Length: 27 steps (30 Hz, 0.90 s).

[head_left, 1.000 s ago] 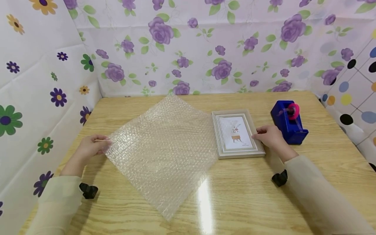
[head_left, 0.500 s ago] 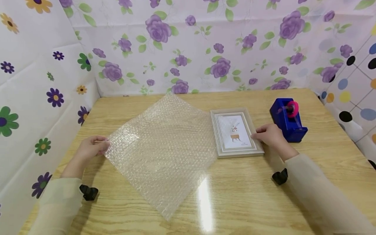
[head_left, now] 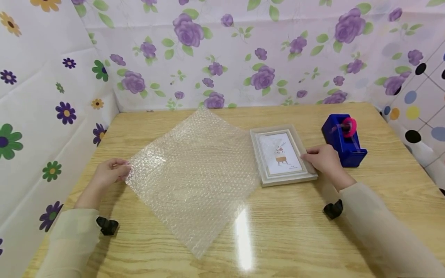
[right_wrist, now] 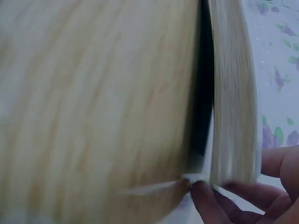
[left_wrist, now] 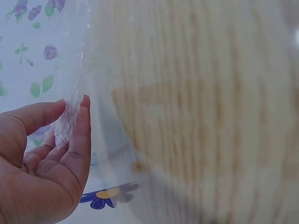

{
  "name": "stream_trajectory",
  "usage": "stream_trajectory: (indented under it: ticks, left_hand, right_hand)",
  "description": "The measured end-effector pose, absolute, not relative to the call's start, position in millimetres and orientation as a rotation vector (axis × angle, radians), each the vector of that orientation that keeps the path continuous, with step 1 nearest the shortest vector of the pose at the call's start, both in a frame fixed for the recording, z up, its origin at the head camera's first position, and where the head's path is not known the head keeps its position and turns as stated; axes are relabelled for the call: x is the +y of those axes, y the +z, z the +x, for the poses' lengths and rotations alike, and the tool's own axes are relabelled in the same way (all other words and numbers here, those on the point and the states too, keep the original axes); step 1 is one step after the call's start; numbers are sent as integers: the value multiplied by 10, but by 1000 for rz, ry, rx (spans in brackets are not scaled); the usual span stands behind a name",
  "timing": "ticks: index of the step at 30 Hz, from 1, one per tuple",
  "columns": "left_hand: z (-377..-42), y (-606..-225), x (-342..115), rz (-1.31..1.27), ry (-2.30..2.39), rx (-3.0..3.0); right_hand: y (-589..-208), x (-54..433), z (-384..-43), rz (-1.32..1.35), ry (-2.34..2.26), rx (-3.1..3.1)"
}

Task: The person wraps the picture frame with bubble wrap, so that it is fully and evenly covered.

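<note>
A sheet of bubble wrap (head_left: 187,173) lies on the table, turned like a diamond. My left hand (head_left: 107,177) pinches its left corner between thumb and fingers; the left wrist view shows the crumpled corner (left_wrist: 69,121) held up. To the right, a picture frame (head_left: 306,168) with a pale border and a plant-stand print has its left part under the wrap's right corner. My right hand (head_left: 323,160) grips the frame's right edge. In the right wrist view the frame's side (right_wrist: 236,93) stands above the table, with the fingers around its lower end.
A blue tape dispenser (head_left: 344,146) with a pink-cored roll stands just right of and beyond my right hand. The wood-grain table (head_left: 285,231) meets flowered cloth (head_left: 156,58) at the back and left, and a dotted cloth at the right.
The picture frame has turned slightly, and its right side now looks a little raised in my right hand. My left hand and the bubble wrap stay almost still; the head view has shifted slightly.
</note>
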<state>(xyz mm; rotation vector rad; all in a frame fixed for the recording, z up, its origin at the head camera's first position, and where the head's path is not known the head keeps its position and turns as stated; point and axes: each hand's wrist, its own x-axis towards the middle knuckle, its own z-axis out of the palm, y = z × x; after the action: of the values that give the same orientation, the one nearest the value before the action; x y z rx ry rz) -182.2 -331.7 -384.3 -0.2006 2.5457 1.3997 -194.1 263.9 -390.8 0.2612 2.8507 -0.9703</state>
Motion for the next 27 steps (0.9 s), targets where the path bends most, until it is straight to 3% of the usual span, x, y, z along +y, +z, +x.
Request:
stream_trajectory:
  ticks: [27]
  left_hand:
    - [-1775, -3848, -3357, -307, 1483, 2505]
  right_hand:
    - [-3943, 2988, -2032, 168, -1363, 2263]
